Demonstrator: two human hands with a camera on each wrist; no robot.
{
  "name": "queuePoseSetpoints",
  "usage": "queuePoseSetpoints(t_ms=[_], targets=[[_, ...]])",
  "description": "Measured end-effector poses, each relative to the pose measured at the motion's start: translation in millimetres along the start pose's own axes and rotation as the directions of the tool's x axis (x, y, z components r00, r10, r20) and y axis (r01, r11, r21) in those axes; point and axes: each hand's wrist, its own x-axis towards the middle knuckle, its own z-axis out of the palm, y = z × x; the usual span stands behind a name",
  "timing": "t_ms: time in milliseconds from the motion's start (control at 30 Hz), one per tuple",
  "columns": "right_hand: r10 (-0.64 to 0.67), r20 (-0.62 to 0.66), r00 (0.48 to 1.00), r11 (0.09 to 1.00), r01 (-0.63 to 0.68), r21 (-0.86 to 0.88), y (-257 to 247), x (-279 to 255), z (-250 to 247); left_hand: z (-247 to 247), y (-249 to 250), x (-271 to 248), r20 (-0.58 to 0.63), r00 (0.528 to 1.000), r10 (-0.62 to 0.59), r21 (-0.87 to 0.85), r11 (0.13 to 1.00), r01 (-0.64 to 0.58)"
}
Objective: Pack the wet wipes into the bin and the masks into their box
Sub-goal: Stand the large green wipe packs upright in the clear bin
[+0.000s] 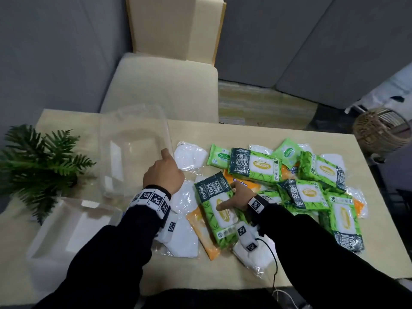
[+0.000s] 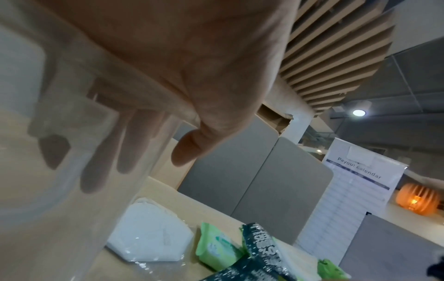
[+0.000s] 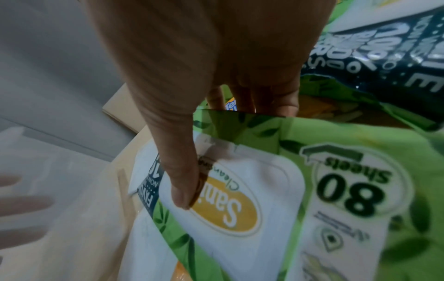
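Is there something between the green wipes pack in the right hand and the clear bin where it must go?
Mostly no. The right hand grips the green wipes pack. Toward the clear bin only flat wrapped masks lie below, but the left hand holds the near wall.
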Motion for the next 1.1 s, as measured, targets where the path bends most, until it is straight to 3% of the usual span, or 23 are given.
queuePoseSetpoints(t_ms=[233, 400, 500, 633, 767, 867, 967, 1100], targets=[[-0.050, -0.067, 0.997, 0.996, 0.054, 0.065, 8.5, -15.5, 20.4, 7.3, 9.2, -14.5, 0.100, 0.991, 0.089, 0.065, 0.993, -0.096], [0.013, -0.087, 0.996, 0.991, -0.001, 0.132, 7.4, -24.5, 28.2, 0.6, 11.6, -32.2, 0.050, 0.982, 0.182, 0.037, 0.982, -0.184], [0.056, -0.046, 0.997, 0.982, -0.047, 0.185, 6.0, -27.0, 20.0, -7.4, 15.3, -38.1, 0.017, 0.958, 0.287, 0.015, 0.958, -0.287], [0.035, -0.097, 0.995, 0.938, 0.001, 0.346, 11.9, -39.5, -1.1, -19.9, 23.1, -47.0, 0.014, 0.900, 0.436, 0.060, 0.898, -0.436], [0.047, -0.182, 0.982, 0.877, 0.047, 0.478, 38.5, -44.6, -27.2, -38.7, 25.8, -58.0, 0.013, 0.857, 0.516, 0.072, 0.854, -0.515], [0.155, -0.197, 0.968, 0.722, 0.025, 0.691, 68.7, -50.4, -54.2, -50.1, 28.6, -65.6, 0.046, 0.823, 0.566, 0.092, 0.818, -0.568], [0.293, -0.239, 0.925, 0.581, 0.026, 0.813, 96.7, -52.4, -86.4, -46.0, 35.5, -71.1, 0.153, 0.814, 0.560, 0.161, 0.799, -0.580], [0.296, -0.349, 0.889, 0.577, 0.125, 0.807, 110.9, -67.4, -133.6, -17.0, 33.3, -81.1, 0.274, 0.808, 0.521, 0.241, 0.776, -0.582]])
